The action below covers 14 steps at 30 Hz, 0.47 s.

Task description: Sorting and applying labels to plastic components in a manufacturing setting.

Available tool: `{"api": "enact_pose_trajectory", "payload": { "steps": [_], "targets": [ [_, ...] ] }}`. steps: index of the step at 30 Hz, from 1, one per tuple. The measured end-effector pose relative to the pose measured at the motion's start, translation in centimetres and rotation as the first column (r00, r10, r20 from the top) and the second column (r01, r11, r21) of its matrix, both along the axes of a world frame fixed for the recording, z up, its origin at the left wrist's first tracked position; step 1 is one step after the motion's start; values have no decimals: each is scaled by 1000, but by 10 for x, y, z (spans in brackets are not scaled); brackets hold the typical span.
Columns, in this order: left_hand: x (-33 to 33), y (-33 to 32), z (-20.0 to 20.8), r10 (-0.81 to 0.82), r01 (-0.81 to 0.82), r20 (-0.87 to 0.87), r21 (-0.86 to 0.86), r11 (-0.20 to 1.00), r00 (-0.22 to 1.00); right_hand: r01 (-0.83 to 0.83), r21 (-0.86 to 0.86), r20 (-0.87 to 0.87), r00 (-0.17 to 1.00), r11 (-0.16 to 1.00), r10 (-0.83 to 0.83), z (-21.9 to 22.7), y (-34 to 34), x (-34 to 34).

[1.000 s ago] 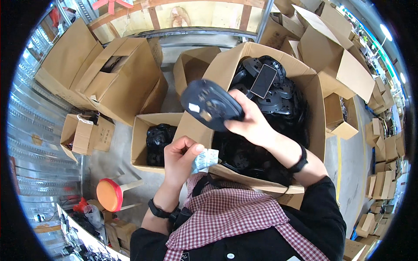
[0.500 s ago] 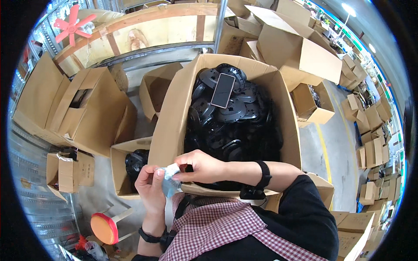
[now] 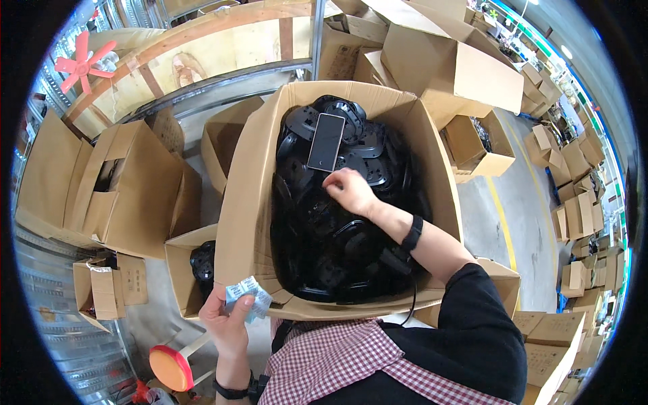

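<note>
Warehouse packing floor

Open cardboard boxes point(image 3: 128, 196) crowd the concrete floor point(image 3: 520, 229) from nine to three o'clock; a large carton point(image 3: 250, 196) of black plastic parts point(image 3: 337, 236) sits centre, metal racking point(image 3: 223, 94) at twelve.

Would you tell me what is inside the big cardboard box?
The big cardboard box holds piled black plastic parts, a phone on top, the right hand reaching in. Lower layers are covered.

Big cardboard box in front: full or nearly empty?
Full: the big cardboard box has black plastic parts heaped near its rim, the right hand resting on top.
</note>
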State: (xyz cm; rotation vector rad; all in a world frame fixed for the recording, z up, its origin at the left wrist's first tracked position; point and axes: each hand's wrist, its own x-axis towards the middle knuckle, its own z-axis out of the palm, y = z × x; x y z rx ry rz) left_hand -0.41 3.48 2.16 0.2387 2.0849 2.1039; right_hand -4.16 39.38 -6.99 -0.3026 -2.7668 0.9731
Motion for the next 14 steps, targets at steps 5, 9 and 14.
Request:
{"api": "enact_pose_trajectory", "payload": {
  "steps": [5,9,14],
  "targets": [
    [-1,-1,-1,-2,2,28,0,1000,1000,335,169,-60,942,927,-330,-43,25,-22],
    [-4,1,-7,21,-22,50,24,999,999,446,175,-60,895,878,-443,-51,17,-34],
    [-9,3,-8,-4,4,23,3,1000,1000,571,156,22,814,806,-581,-47,27,-50]
  ]
}}
